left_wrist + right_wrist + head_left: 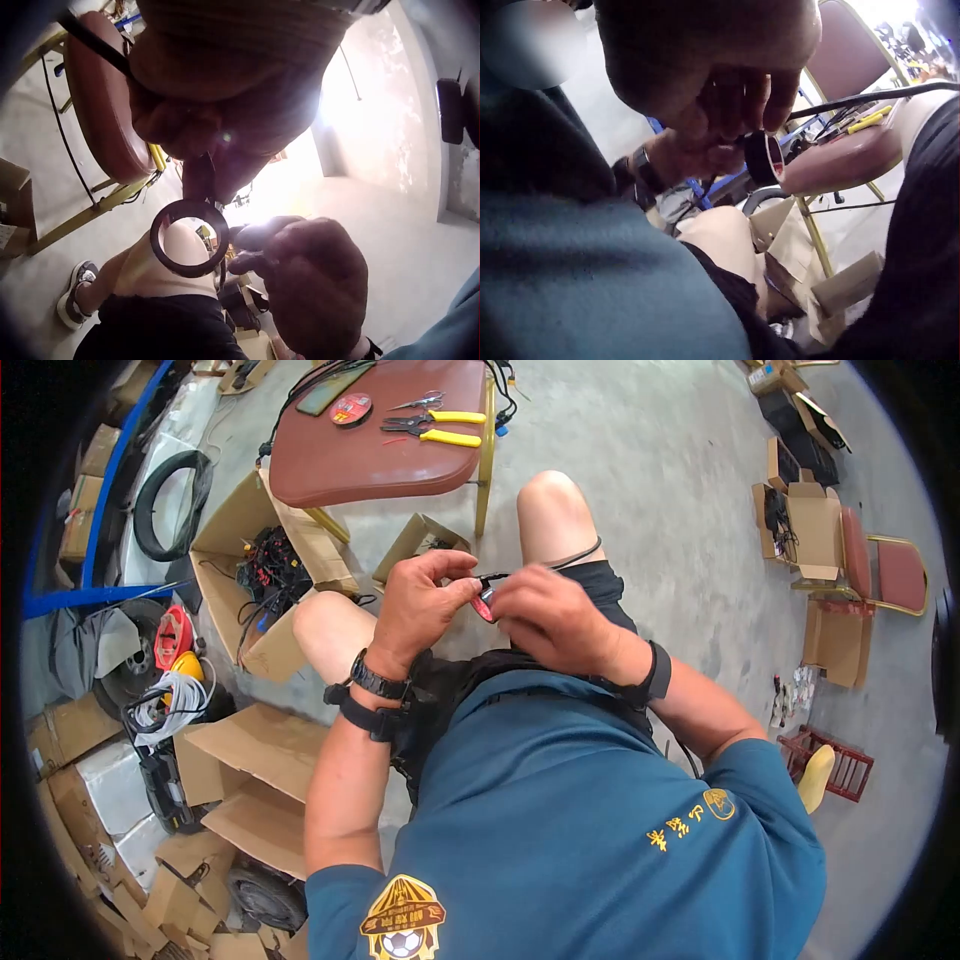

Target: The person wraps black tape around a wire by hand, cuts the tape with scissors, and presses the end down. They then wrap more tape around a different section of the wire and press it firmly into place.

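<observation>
My left hand (420, 610) pinches a thin black cable (877, 97) in front of my lap. A small roll of black electrical tape (156, 238) with a red label hangs just under the left fingertips, a short strip running up from it. My right hand (560, 618), blurred in the head view, has curled fingers that pinch at the roll's edge. In the right wrist view the roll (759, 159) sits directly below the right fingertips. The cable passes over the knee in the head view. The wrapped spot is hidden by the fingers.
A brown chair seat (380, 440) ahead carries yellow-handled pliers (440, 435), scissors (420, 402), another tape roll (351, 409) and a phone (330, 392). An open carton (225, 575) of cables stands at left, a smaller box (405, 550) near the knees.
</observation>
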`<state>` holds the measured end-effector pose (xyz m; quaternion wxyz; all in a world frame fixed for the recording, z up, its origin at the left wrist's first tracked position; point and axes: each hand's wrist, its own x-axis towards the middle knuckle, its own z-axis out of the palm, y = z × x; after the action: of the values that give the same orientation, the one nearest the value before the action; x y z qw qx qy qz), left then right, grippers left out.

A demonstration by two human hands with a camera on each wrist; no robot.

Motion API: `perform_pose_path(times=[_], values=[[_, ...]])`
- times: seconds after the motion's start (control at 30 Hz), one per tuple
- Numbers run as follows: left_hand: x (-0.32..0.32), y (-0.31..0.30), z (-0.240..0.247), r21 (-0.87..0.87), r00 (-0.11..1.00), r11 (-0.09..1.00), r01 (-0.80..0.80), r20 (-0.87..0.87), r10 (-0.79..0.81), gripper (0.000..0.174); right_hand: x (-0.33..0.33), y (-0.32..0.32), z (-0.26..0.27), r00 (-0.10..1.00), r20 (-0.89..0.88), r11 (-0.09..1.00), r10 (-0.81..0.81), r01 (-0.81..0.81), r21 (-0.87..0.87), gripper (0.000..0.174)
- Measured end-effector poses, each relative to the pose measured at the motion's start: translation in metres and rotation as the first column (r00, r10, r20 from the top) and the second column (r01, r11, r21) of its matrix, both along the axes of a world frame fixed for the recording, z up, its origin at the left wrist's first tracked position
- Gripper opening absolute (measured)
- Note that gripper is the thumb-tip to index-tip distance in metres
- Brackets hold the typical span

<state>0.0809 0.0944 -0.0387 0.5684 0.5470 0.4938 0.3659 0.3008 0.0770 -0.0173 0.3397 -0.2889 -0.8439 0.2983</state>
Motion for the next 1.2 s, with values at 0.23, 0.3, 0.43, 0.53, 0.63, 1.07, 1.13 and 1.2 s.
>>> perform_pose_path(times=[0.23, 0.3, 0.43, 0.53, 0.63, 1.07, 1.13, 1.2], values=[[-0.002, -0.001, 0.003, 0.004, 0.998, 0.999, 0.054, -0.012, -0.054, 0.029, 0.006, 0.038, -0.015, 0.986, 0.168, 0.949, 0.01, 0.044, -0.313, 0.019], [-0.003, -0.002, 0.007, 0.036, 0.995, 0.998, 0.056, -0.08, -0.053, 0.03, 0.006, 0.041, -0.014, 0.986, 0.166, 0.921, 0.016, 0.05, -0.385, 0.017], [-0.001, -0.004, 0.008, 0.017, 0.995, 0.998, 0.052, -0.087, -0.051, 0.026, 0.004, 0.044, -0.011, 0.987, 0.157, 0.9, 0.012, 0.058, -0.433, 0.015], [0.005, -0.002, 0.018, 0.02, 0.981, 0.996, 0.082, -0.18, -0.077, 0.021, 0.005, 0.044, -0.006, 0.988, 0.156, 0.903, 0.01, 0.058, -0.426, 0.013], [0.008, -0.003, 0.018, 0.033, 0.956, 0.992, 0.119, -0.273, -0.105, 0.019, 0.007, 0.044, -0.009, 0.991, 0.129, 0.945, 0.034, 0.01, -0.328, 0.011], [-0.004, 0.007, -0.008, -0.151, 0.984, 0.975, 0.161, -0.052, -0.171, 0.016, 0.012, 0.036, -0.011, 0.988, 0.1, 0.99, -0.116, 0.124, -0.071, 0.019], [-0.006, 0.008, -0.007, -0.203, 0.989, 0.97, 0.134, -0.033, -0.143, 0.017, 0.018, 0.025, -0.007, 0.984, 0.088, 0.982, -0.154, 0.162, -0.095, 0.024], [-0.01, 0.011, -0.007, -0.257, 0.99, 0.957, 0.136, -0.01, -0.143, 0.018, 0.021, 0.019, -0.016, 0.974, 0.11, 0.978, -0.198, 0.203, -0.04, 0.027]])
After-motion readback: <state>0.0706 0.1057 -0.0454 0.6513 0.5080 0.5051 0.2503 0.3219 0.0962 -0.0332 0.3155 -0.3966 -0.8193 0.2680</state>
